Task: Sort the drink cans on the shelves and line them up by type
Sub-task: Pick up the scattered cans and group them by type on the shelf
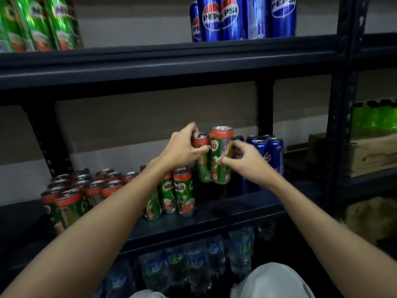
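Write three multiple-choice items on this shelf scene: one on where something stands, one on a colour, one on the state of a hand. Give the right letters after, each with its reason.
1. Where do the blue Pepsi cans on the middle shelf stand relative to the two Milo cans being held?
A. to their left
B. to their right
C. in front of them

2. What colour is the top band of the Milo can in the right hand?
A. blue
B. yellow
C. red-orange

3. What is the left hand doing?
A. gripping a Milo can
B. lying flat on the shelf
C. hanging idle, holding nothing

Answers:
1 B, the blue cans stand on the right, beyond the right hand.
2 C, a red-orange band runs under its silver lid.
3 A, its fingers curl round the can near the top.
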